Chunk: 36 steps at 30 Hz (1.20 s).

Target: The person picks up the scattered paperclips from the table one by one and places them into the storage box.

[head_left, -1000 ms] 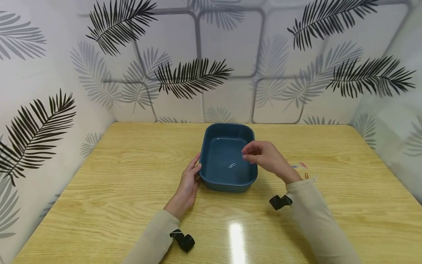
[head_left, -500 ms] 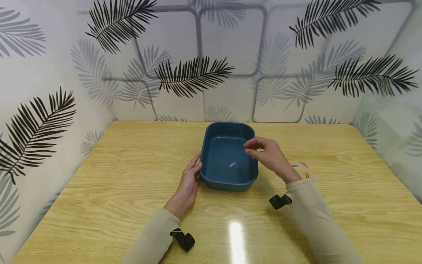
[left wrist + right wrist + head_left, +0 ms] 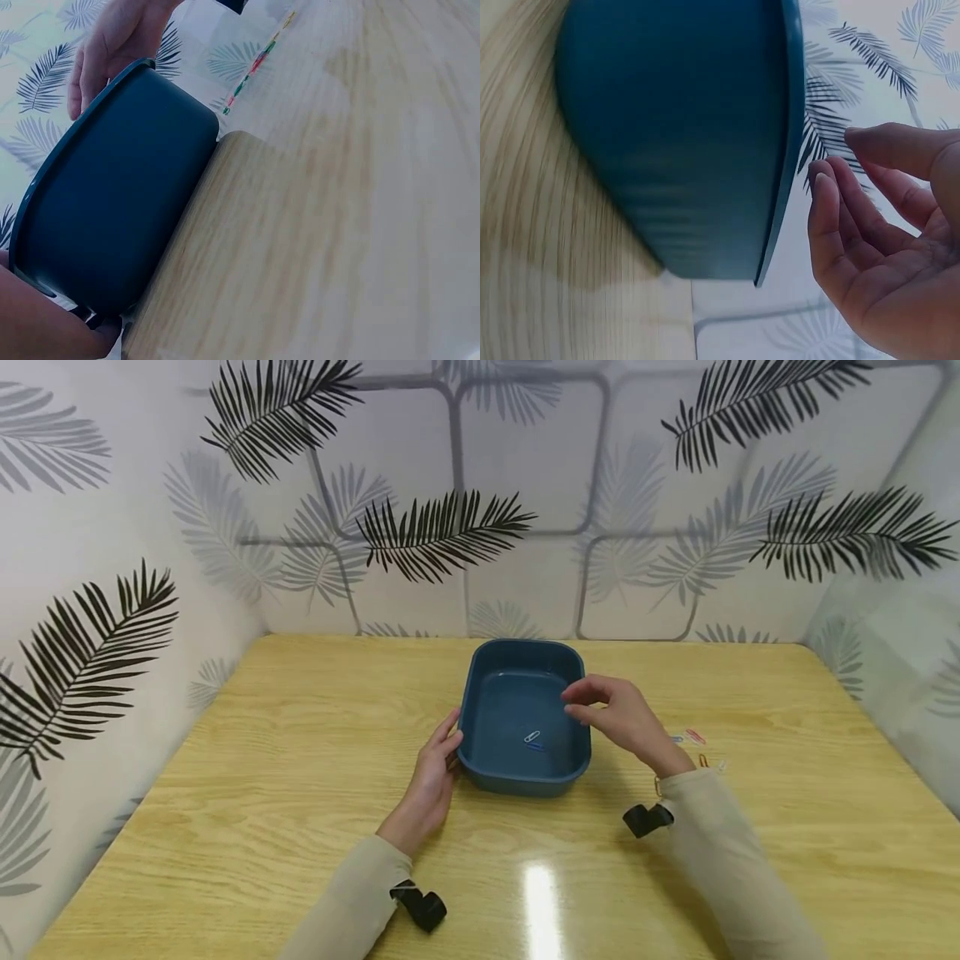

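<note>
There's your right hand (image 3: 618, 714) poised over the right rim of the blue tub (image 3: 517, 784), fingers loosely bent and thumb parted from the fingertips, while your left hand (image 3: 431, 772) holds the tub's left side, its fingers against the outer wall. Down on the tub floor you have a white paper clip (image 3: 532, 737) and, just beside it, a dark blue paper clip (image 3: 535, 747), and out on the table (image 3: 262, 777) beyond your right wrist lie a red paper clip (image 3: 695, 737) and an orange paper clip (image 3: 703, 761).
</note>
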Each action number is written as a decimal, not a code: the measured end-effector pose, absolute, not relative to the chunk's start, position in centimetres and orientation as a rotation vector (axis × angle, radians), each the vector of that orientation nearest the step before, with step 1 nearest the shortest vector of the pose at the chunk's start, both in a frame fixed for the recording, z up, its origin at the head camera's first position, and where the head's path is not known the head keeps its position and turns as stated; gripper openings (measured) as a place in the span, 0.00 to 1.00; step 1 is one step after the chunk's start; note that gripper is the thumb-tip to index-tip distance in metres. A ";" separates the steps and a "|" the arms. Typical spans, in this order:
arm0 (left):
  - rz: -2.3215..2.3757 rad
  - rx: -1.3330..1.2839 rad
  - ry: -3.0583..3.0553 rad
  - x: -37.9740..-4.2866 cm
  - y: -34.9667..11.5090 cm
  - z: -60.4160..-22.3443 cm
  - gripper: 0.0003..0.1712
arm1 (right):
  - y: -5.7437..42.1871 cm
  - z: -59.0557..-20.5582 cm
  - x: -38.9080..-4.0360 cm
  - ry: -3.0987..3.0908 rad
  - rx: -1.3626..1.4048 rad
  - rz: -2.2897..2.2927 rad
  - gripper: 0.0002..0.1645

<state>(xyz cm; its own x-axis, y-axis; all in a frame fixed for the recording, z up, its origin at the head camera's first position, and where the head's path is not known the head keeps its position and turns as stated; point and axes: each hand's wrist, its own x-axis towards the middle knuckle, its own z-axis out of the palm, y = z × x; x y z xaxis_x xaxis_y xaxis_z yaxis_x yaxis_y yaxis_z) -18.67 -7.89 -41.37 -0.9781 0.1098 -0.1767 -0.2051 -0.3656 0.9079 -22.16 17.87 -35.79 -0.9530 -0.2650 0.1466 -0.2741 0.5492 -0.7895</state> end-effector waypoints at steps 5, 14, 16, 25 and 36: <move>2.436 -0.121 1.646 -18.8 -7.6 -41.4 0.29 | 19.9 -35.7 -22.1 -2.777 0.444 1.332 0.13; 2.440 -0.117 1.654 -18.5 -7.7 -41.6 0.29 | 23.7 -36.2 -21.5 -2.824 0.423 1.275 0.14; 2.437 -0.127 1.657 -18.4 -7.9 -41.7 0.29 | 24.3 -36.6 -21.4 -2.840 0.425 1.249 0.15; 2.428 -0.171 1.681 -18.1 -8.9 -41.7 0.29 | 26.8 -37.6 -22.0 -2.906 0.349 1.171 0.20; 2.434 -0.119 1.663 -18.5 -7.7 -41.5 0.29 | 31.8 -38.3 -22.5 -3.061 0.247 0.962 0.20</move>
